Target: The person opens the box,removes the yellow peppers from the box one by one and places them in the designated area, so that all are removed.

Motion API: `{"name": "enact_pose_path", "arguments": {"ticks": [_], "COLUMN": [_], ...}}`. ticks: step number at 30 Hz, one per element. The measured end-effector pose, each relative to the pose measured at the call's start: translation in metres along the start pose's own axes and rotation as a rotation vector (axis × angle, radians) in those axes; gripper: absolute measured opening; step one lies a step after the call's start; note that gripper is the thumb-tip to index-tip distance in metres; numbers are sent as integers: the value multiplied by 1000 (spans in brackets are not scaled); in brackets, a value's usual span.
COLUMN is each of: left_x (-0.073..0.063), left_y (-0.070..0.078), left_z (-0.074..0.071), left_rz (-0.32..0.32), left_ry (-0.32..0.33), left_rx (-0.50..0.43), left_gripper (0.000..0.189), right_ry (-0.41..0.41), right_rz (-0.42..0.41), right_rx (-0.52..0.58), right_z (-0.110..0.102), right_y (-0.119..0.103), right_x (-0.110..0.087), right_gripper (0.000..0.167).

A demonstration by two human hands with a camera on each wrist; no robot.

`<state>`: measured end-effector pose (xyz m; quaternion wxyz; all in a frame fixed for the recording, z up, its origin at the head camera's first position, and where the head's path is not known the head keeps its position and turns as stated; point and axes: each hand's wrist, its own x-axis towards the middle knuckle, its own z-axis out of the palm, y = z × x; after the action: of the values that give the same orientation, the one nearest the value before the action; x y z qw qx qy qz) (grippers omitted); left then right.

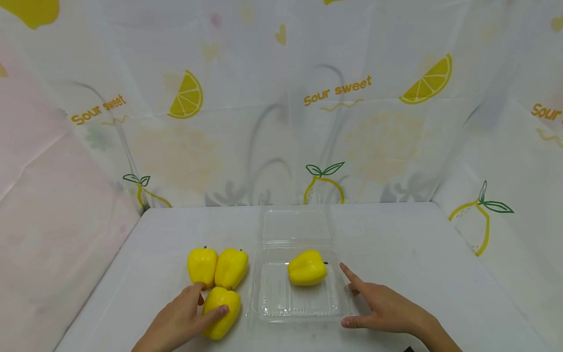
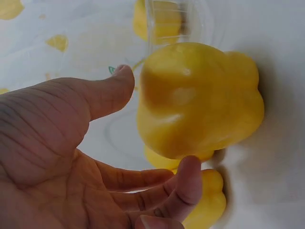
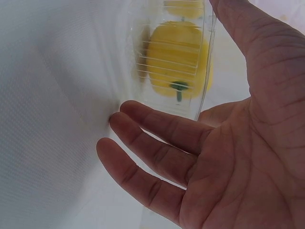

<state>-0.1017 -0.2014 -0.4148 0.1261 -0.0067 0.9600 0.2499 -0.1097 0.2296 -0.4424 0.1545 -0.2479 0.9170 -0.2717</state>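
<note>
Around the nearest yellow bell pepper, my left hand is spread, thumb on one side and fingers on the other. In the left wrist view a gap shows between the thumb and that pepper. Two more yellow bell peppers, one at the left and one beside it, sit just behind. A clear plastic clamshell container lies unfolded with one yellow bell pepper on its side inside. My right hand is at the container's right side, fingers extended and holding nothing.
The container's clear lid lies folded back toward the rear of the white table. Behind the table hangs a lemon-print cloth, with more cloth along the left side.
</note>
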Motion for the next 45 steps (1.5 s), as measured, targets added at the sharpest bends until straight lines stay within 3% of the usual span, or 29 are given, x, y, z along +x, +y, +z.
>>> {"name": "enact_pose_path", "arguments": {"ticks": [6,16,23,45], "left_x": [-1,3,8,22], "left_y": [6,27,41,75], "left_z": [-3,-1,4,23], "left_rz": [52,120,148,337], "left_ry": [97,220,282,321], "left_rx": [15,-56,-22,-65], "left_gripper": [77,62,68,60], "right_ry": [6,3,-8,-3], "right_rz": [-7,-13,-14,-21], "right_rx": [-3,-1,5,-2], "right_z": [0,-2,-4,-4], "right_y": [0,-1,-2,0], "right_x": [0,0,1,1], "right_gripper": [106,106,107,108]}}
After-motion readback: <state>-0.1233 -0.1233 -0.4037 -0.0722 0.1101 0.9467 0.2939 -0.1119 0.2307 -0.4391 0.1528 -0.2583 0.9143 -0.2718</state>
